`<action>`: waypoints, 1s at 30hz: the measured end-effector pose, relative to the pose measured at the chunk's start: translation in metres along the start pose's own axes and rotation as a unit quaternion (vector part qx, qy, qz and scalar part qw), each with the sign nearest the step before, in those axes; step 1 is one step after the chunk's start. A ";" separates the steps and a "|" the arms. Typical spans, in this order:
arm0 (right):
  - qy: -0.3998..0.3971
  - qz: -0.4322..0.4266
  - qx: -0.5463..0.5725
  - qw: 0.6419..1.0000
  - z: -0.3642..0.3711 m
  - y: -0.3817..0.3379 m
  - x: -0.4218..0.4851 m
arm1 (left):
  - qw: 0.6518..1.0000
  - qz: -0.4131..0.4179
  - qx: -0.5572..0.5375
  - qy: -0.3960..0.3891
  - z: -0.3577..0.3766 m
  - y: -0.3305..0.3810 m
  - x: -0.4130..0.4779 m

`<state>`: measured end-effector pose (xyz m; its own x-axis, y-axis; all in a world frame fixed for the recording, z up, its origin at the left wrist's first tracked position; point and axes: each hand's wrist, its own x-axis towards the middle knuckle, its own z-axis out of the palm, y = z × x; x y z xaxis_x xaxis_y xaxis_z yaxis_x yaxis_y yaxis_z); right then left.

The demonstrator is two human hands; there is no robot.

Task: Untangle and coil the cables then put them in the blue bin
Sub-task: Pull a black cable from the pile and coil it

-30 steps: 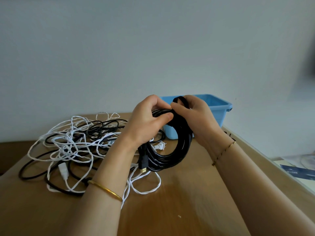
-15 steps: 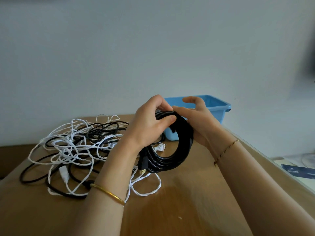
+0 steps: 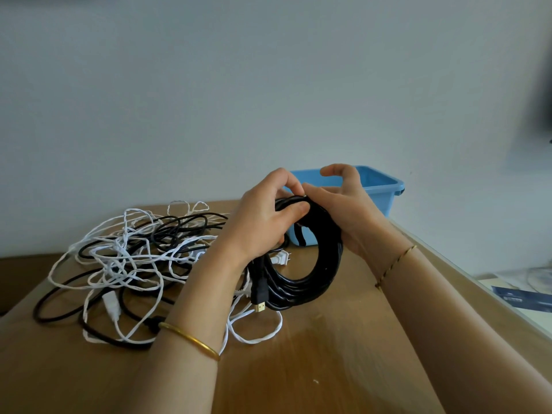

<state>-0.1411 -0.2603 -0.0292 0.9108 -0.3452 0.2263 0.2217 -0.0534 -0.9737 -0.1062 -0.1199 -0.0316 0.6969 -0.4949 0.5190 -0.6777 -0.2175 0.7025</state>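
Note:
A coiled black cable (image 3: pixel 313 270) hangs above the table, its gold-tipped plug (image 3: pixel 259 303) dangling at the lower left of the coil. My left hand (image 3: pixel 263 216) grips the top of the coil with thumb and fingers. My right hand (image 3: pixel 343 201) presses against the coil's top right side, its thumb and index finger raised above it. A short black strap end (image 3: pixel 300 234) hangs inside the loop. Behind the hands stands the blue bin (image 3: pixel 379 189). A tangle of white and black cables (image 3: pixel 134 258) lies on the table to the left.
The wooden table (image 3: pixel 328 369) has its right edge running diagonally past my right forearm. Papers (image 3: pixel 522 294) lie on a lower surface beyond that edge. A plain wall stands behind the table. A white two-pin plug (image 3: pixel 279 258) rests near the coil.
My right hand has let go of the strap loop at the top of the coil and opened its upper fingers; the strap end now hangs inside the coil. The left hand keeps its grip.

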 end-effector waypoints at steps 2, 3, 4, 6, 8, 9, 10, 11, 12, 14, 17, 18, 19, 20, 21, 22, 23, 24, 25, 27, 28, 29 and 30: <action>-0.001 -0.009 -0.014 1.000 0.000 0.001 -0.001 | 1.000 -0.004 0.007 0.001 0.000 0.000 0.000; 0.001 -0.015 -0.030 0.999 0.001 0.001 -0.001 | 1.000 -0.006 0.008 0.005 -0.001 0.000 0.000; 0.007 -0.025 -0.052 0.998 0.002 0.002 -0.001 | 1.000 -0.009 0.007 0.011 -0.001 0.000 0.000; 0.030 -0.064 -0.105 0.992 0.005 0.003 -0.001 | 1.000 -0.014 0.001 0.026 -0.001 -0.001 0.001; 0.063 -0.143 -0.152 0.976 0.008 0.002 0.001 | 0.998 -0.023 -0.013 0.049 -0.002 -0.005 0.003; 0.073 -0.187 -0.173 0.964 0.008 0.002 0.001 | 0.997 -0.034 -0.027 0.066 -0.004 -0.008 0.003; 0.075 -0.225 -0.193 0.952 0.007 0.001 0.000 | 0.994 -0.047 -0.044 0.084 -0.006 -0.010 0.004; 0.067 -0.259 -0.212 0.940 0.006 0.001 0.000 | 0.991 -0.062 -0.062 0.102 -0.008 -0.013 0.004; 0.049 -0.291 -0.234 0.927 0.004 0.002 -0.001 | 0.987 -0.075 -0.075 0.120 -0.009 -0.015 0.004; 0.002 -0.346 -0.291 0.892 0.004 0.005 -0.003 | 0.981 -0.093 -0.090 0.144 -0.012 -0.017 0.004; -0.034 -0.403 -0.405 0.820 0.008 0.013 -0.003 | 0.977 -0.105 -0.105 0.155 -0.012 -0.018 0.006; -0.029 -0.416 -0.441 0.795 0.010 0.016 -0.002 | 0.976 -0.109 -0.108 0.157 -0.012 -0.018 0.006; -0.017 -0.430 -0.470 0.771 0.011 0.019 -0.001 | 0.975 -0.113 -0.112 0.158 -0.012 -0.019 0.006; -0.002 -0.446 -0.486 0.752 0.012 0.021 0.000 | 0.974 -0.116 -0.116 0.159 -0.012 -0.019 0.007; 0.016 -0.462 -0.490 0.739 0.012 0.023 0.002 | 0.973 -0.117 -0.121 0.159 -0.012 -0.019 0.006; 0.037 -0.481 -0.486 0.729 0.013 0.023 0.003 | 0.972 -0.117 -0.125 0.160 -0.012 -0.018 0.007; 0.057 -0.500 -0.478 0.720 0.013 0.024 0.003 | 0.972 -0.117 -0.129 0.160 -0.012 -0.018 0.006; 0.073 -0.519 -0.468 0.712 0.014 0.024 0.004 | 0.971 -0.117 -0.130 0.162 -0.011 -0.018 0.007; 0.080 -0.534 -0.457 0.707 0.014 0.023 0.004 | 0.971 -0.117 -0.130 0.166 -0.012 -0.017 0.007; 0.072 -0.553 -0.438 0.705 0.015 0.023 0.005 | 0.969 -0.115 -0.132 0.175 -0.011 -0.017 0.006; 0.063 -0.556 -0.428 0.710 0.015 0.023 0.005 | 0.968 -0.110 -0.136 0.179 -0.010 -0.017 0.006; 0.058 -0.553 -0.416 0.719 0.015 0.022 0.004 | 0.968 -0.104 -0.139 0.182 -0.010 -0.016 0.006; 0.058 -0.547 -0.406 0.730 0.015 0.021 0.004 | 0.968 -0.097 -0.140 0.183 -0.009 -0.016 0.006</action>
<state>-0.1277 -0.2487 -0.0488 0.2964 0.2457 0.9229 0.4715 -0.8780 0.0823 -0.0890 -0.1116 -0.0351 0.8762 -0.1260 0.4652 -0.4706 -0.0150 0.8822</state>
